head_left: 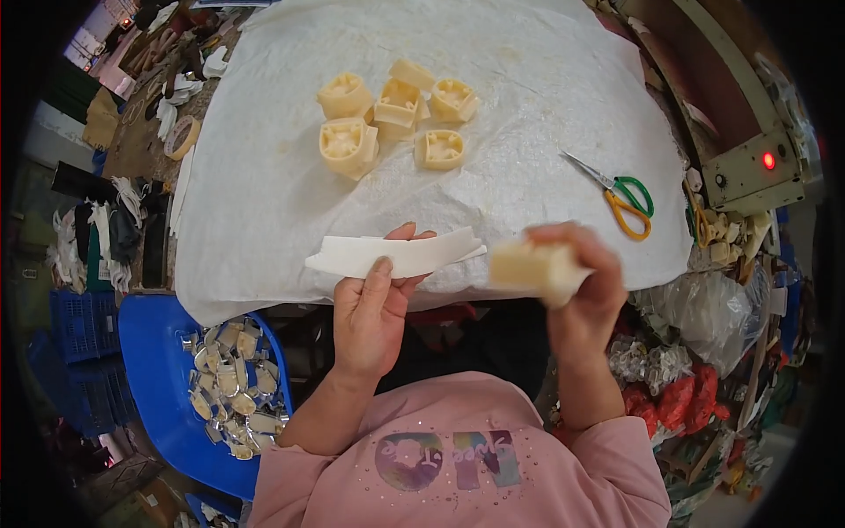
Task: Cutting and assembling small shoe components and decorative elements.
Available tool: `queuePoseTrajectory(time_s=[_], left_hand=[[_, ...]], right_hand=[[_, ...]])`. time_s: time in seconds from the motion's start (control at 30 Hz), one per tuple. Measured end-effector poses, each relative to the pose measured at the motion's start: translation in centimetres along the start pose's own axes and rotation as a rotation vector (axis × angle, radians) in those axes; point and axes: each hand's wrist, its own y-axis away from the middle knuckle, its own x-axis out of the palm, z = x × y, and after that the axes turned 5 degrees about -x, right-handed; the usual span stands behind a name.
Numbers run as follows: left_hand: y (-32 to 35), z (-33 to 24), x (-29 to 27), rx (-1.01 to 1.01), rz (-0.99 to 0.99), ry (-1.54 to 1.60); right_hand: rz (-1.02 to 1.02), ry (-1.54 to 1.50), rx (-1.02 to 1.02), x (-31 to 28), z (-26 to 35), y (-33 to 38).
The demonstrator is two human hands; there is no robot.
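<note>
My left hand grips a thin stack of white strips, with the thumb on top and the fingers behind. The strips are long and slightly curved, and their ends fan apart a little at the right. To the right, my right hand is closed around a cream-coloured moulded block, smeared by motion. A small white tip shows beside that block under the fingers. Farther off on the white sheet stand several similar cream moulded pieces, hollow with inner ribs.
Scissors with one green and one orange handle lie to the right on the sheet. A blue chair holding several small metal-edged pieces stands at the lower left. A metal box with a red light is at the right. Plastic bags hang below it.
</note>
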Motion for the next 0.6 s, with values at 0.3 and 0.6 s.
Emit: queuePoseTrajectory(time_s=[0.3,0.6], left_hand=[[2.2,-0.3,2.1,-0.035,0.003,0.013],[2.5,-0.1,1.9,0.016,0.074,-0.010]], right_hand=[[0.070,0.161,-0.285,4.6,-1.4,1.4],[0.055,0.157,-0.252,4.8,-1.2,1.5]])
